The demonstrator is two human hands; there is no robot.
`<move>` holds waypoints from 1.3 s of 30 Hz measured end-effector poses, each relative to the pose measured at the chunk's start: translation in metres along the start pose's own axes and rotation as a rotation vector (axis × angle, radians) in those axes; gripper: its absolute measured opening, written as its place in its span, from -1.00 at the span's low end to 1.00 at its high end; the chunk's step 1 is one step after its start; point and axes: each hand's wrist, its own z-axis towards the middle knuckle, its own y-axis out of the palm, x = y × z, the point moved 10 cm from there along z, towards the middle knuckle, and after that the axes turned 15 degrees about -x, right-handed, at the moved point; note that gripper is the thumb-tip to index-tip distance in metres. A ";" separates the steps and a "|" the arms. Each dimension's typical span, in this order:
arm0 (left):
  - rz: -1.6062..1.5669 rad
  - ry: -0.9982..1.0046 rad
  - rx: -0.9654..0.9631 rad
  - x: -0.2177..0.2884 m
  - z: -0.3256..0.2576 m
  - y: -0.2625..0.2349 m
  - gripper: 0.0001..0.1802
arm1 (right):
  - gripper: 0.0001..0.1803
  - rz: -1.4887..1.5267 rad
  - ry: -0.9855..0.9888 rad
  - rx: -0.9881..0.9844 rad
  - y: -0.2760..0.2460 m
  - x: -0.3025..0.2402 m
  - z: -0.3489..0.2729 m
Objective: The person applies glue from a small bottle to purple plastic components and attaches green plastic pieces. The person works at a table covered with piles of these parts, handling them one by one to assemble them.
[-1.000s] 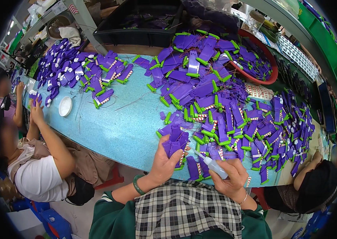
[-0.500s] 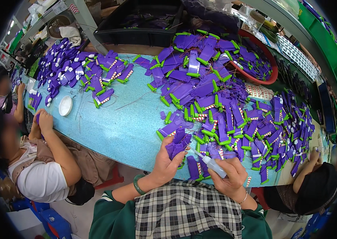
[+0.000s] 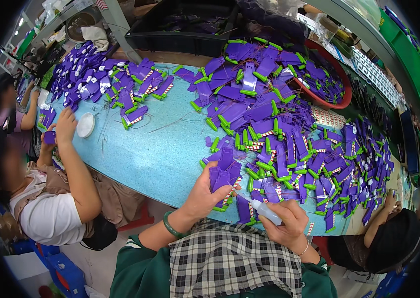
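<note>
My left hand (image 3: pixel 204 194) is closed around a few stacked purple plastic pieces (image 3: pixel 224 171), just above the near edge of the table. A red-and-white striped strip (image 3: pixel 236 183) shows by my left fingertips; whether it is fixed to a held piece I cannot tell. In my right hand (image 3: pixel 289 222) is a small translucent squeeze bottle (image 3: pixel 268 212), tilted so that its thin nozzle points up and left at the held pieces. Whether the nozzle tip touches them is too small to tell. Beyond both hands spreads a big heap of purple pieces with green ends (image 3: pixel 282 154).
The blue tabletop (image 3: pixel 143 154) carries another purple pile (image 3: pixel 83 74) and a small white dish (image 3: pixel 85 125) at left. A red basin (image 3: pixel 346 99) and a black bin (image 3: pixel 170 45) stand at the back. A co-worker's hand (image 3: pixel 66 124) works at left; another person sits at right.
The striped strip by my left fingertips has come into view, and the bottle stays close to the held pieces. The left co-worker has lifted one hand off a purple piece. The view has shifted slightly.
</note>
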 end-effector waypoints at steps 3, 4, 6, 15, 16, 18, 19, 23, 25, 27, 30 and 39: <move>0.037 0.021 -0.015 0.007 0.001 0.003 -0.45 | -0.55 0.005 0.008 -0.004 0.001 0.001 0.000; 0.060 0.019 -0.016 0.008 0.000 0.004 -0.45 | -0.55 0.006 0.012 -0.006 0.002 0.002 0.000; 0.094 0.016 -0.020 0.009 -0.001 0.005 -0.44 | -0.55 0.008 0.005 -0.006 0.002 0.002 0.000; 0.255 0.015 0.091 0.010 -0.008 0.003 -0.41 | -0.56 -0.015 0.011 0.016 -0.001 0.000 -0.001; 0.276 0.008 0.107 0.010 -0.008 0.003 -0.43 | -0.56 -0.016 0.013 0.024 -0.002 0.000 -0.002; 0.319 0.030 0.130 0.011 -0.008 0.004 -0.44 | -0.56 -0.015 0.004 0.009 -0.002 -0.002 -0.001; 0.342 0.059 0.136 0.010 -0.008 0.004 -0.44 | -0.56 -0.014 -0.001 0.000 -0.001 -0.003 -0.001; 0.496 0.188 0.125 0.017 -0.006 0.009 -0.43 | -0.56 -0.008 -0.002 -0.009 0.000 -0.003 -0.001; 0.509 0.182 0.124 0.021 -0.006 0.011 -0.45 | -0.56 -0.004 0.000 -0.009 0.001 -0.002 -0.001; 0.549 0.174 0.125 0.023 -0.007 0.011 -0.46 | -0.56 0.002 0.002 -0.010 0.002 -0.002 0.000; 0.611 0.144 0.128 0.020 -0.009 0.009 -0.43 | -0.56 -0.002 0.002 -0.013 0.002 -0.001 0.000; 0.116 -0.038 0.069 0.003 -0.004 0.007 -0.40 | -0.55 -0.020 0.005 -0.009 0.000 -0.003 -0.001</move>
